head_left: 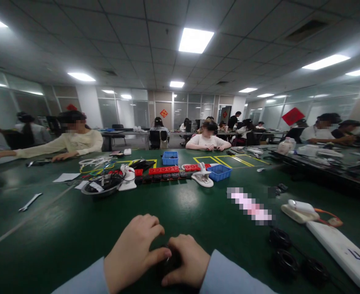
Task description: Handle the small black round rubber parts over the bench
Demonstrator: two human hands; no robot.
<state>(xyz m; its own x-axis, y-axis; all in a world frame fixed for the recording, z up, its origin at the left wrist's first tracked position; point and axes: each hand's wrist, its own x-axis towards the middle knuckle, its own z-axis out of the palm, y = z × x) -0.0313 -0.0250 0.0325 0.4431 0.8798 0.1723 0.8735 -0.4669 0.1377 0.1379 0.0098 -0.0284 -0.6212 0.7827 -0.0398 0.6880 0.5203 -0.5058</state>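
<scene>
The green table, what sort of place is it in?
Probably a workroom or small workshop: the green table holds a wrench and blue bins, and several people sit nearby.

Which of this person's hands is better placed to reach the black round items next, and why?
Likely the right hand: it lies nearer the black round items. The left hand is farther, across the dark object between them.

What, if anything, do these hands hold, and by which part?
A small black object, in the curled right hand; the left hand seems to touch it. The gripped part is hidden.
</scene>
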